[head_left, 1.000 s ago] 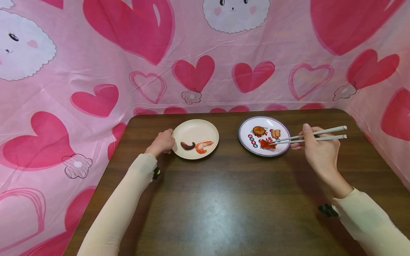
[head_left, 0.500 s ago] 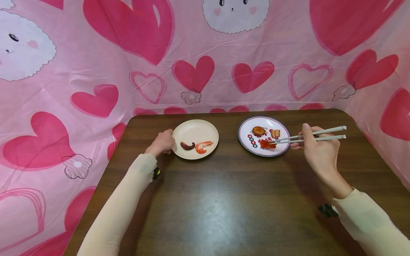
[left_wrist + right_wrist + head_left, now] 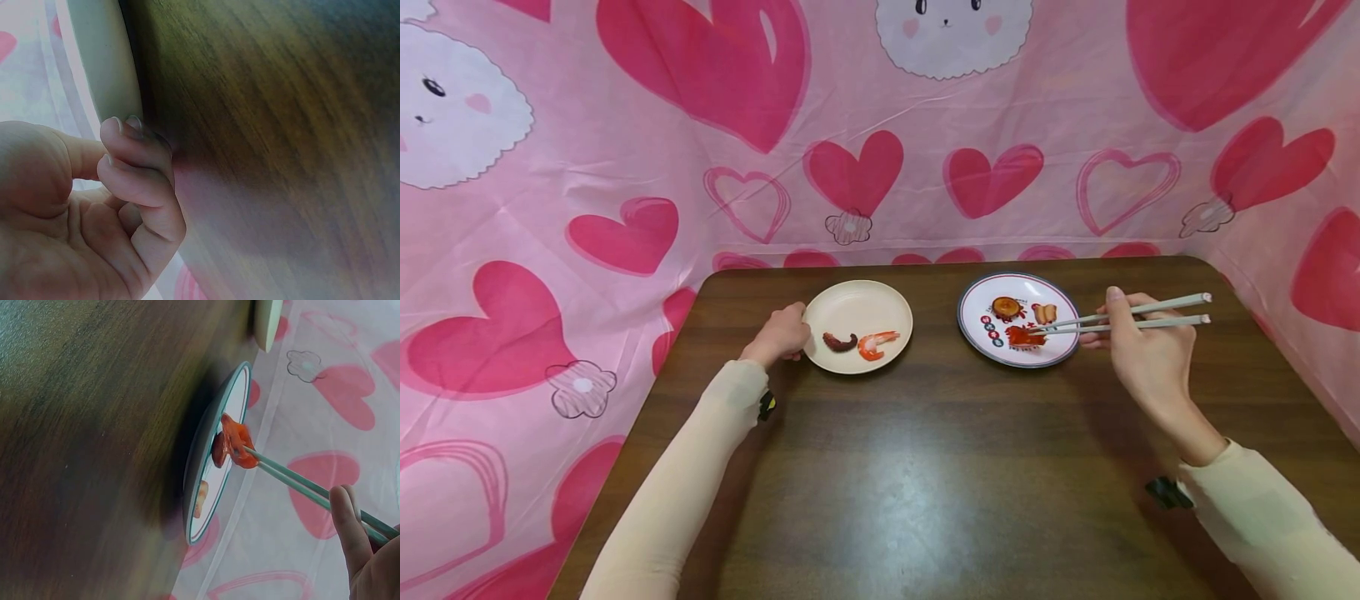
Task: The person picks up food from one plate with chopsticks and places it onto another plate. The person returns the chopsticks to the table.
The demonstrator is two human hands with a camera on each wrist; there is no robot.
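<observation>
Pink heart-print cloth (image 3: 917, 117) hangs around brown wood-grain table (image 3: 880, 467). Left hand (image 3: 780, 333), fingers curled, pinches left rim of round cream plate (image 3: 856, 304); on it, curled dark-red tentacle piece (image 3: 839, 342), then orange-white shrimp (image 3: 874, 344). Well apart to the right, round white plate with blue rim (image 3: 1036, 290) bears round brown piece (image 3: 1007, 307) and beige lump (image 3: 1046, 313). Glossy red food piece (image 3: 237, 442) sits at tips of slim pale-green chopsticks (image 3: 1172, 304), between the hands, nearer right; can't tell if it touches plate. Right hand (image 3: 1150, 350) grips chopsticks.
</observation>
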